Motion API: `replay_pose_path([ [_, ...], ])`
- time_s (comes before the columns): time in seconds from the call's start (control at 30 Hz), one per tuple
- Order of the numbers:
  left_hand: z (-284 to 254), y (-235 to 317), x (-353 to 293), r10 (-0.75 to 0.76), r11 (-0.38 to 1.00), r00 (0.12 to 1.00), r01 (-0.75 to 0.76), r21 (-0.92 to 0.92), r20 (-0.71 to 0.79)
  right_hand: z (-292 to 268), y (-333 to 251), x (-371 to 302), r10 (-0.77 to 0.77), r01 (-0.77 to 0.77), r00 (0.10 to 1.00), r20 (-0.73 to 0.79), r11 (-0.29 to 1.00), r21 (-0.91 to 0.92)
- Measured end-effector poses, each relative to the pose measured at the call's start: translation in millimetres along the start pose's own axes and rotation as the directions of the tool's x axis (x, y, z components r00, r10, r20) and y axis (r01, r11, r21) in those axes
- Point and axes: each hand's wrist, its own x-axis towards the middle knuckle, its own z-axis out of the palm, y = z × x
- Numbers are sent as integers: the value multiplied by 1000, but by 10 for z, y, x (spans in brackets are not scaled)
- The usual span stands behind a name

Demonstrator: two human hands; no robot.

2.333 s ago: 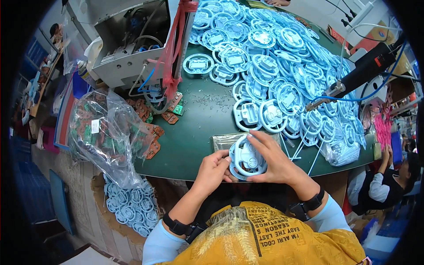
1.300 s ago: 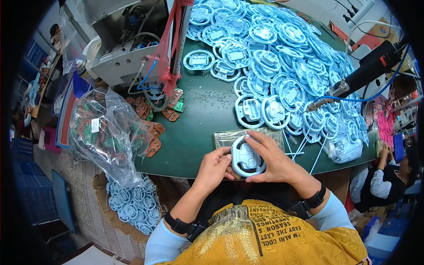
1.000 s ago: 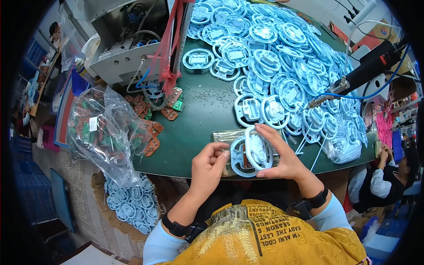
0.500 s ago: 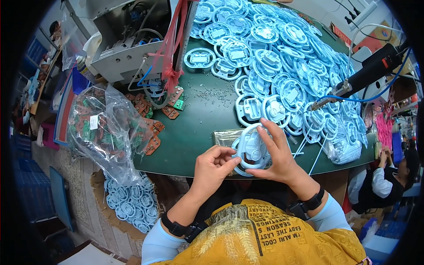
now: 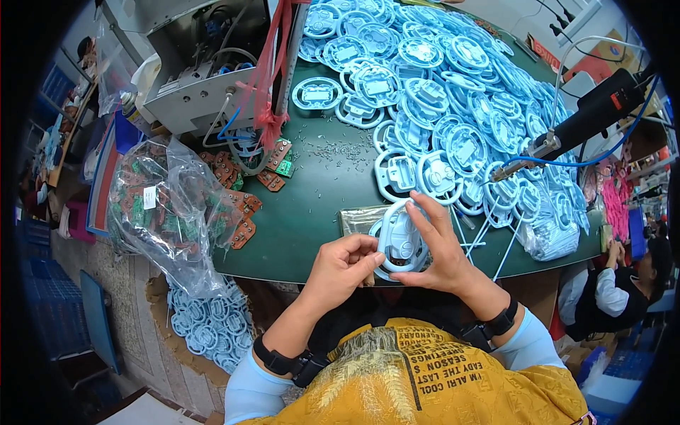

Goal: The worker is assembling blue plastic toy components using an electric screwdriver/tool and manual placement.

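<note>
Hands [image 5: 341, 273] [image 5: 445, 248] either side, lt-blue wheel [image 5: 404, 239] btwn, touching both

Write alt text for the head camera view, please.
A person's right hand grips a pale-blue wheel-shaped part at a green table, the left hand at its rim. Beyond lies a heap of similar parts; to the left, a clear bag of circuit boards.

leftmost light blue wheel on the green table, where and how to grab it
Likely best: pinch this wheel by its near rim, from the near side: the rim is slim and faces green tabletop, while other wheels crowd its right.
</note>
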Motion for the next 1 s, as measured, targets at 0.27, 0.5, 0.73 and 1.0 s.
replay_pose_path([
  [0.27, -221, -12, 33, -122, 971, 983, 146, 190, -136, -26, 61, -85, 48, -42, 975, 219, 999, -30],
  [0.5, -168, -216, 167, -189, 971, 982, 191, 141, -26, 28, 57, -43, 57, -47, 960, 273, 998, -43],
  [0.73, -156, -195, 196, -197, 974, 980, 197, 112, -14, 26, 48, -11, 76, -64, 950, 302, 997, -48],
  [1.0, -151, -193, 194, -195, 974, 981, 196, 113, -19, -14, 42, 28, 75, -50, 928, 365, 996, -79],
])
